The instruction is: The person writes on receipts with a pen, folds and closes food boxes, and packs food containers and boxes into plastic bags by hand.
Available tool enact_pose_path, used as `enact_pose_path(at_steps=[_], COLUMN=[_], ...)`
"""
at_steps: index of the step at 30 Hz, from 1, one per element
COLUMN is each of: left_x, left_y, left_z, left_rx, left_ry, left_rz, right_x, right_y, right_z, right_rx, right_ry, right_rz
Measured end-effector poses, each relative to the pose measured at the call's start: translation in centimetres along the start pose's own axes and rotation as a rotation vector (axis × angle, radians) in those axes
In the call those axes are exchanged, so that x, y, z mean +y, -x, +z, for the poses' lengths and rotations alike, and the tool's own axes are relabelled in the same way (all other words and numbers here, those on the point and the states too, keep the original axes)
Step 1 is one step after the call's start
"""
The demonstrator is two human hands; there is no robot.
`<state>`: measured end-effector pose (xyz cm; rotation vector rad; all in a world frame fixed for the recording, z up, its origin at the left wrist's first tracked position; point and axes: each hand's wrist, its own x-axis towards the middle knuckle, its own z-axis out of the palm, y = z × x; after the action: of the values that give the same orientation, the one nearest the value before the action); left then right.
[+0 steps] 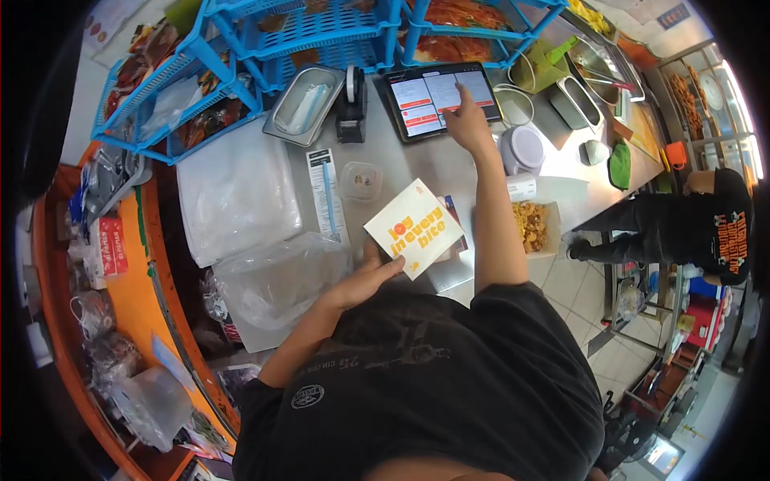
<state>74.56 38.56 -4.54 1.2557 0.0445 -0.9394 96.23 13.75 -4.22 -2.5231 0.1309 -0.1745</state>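
My left hand (pixel 366 280) grips the lower left edge of a flat white square (pixel 415 228) printed "joy in every bite" in orange and yellow. Whether it is a card or a box top, I cannot tell. My right hand (pixel 468 122) reaches forward with the index finger stretched out over a tablet (pixel 425 92), whose screen shows panels with red buttons. Nothing is in that hand. Right of my right forearm sits an open carton of food (pixel 553 231). A small clear lidded tub (pixel 361 182) and a printed paper slip (pixel 327 192) lie left of the white square.
Blue plastic racks (pixel 309 36) stand along the back. Clear plastic bags (pixel 237 204) cover the counter's left side. A tape dispenser (pixel 351 112) and a metal tray (pixel 305 104) sit left of the tablet. Another person (pixel 682 224) in dark clothes stands at the right.
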Motion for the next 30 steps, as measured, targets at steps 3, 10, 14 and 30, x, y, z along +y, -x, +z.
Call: enact_pose_path(at_steps=[3,10,14,30], left_x=[0.4,-0.8,-0.1,-0.5], left_y=[0.3,-0.4,0.1,1.5], left_z=[0.3,-1.0,-0.5,-1.6], left_rx=[0.021,-0.09,-0.028,0.319], left_ry=[0.032,0.018,-0.015,0.005], left_rz=[-0.001,0.026,-0.042,0.294], right_x=[-5.4,-1.5,-1.7,1.4], right_y=[4.9,14.0,17.8,5.5], right_z=[-7.4,-16.7,-15.4,2.6], right_rx=[0.118,0.301,-0.109,-0.418], right_ry=[-0.304,-0.363,-0.295,0.642], right_rz=[-0.044,-0.014,0.033,-0.005])
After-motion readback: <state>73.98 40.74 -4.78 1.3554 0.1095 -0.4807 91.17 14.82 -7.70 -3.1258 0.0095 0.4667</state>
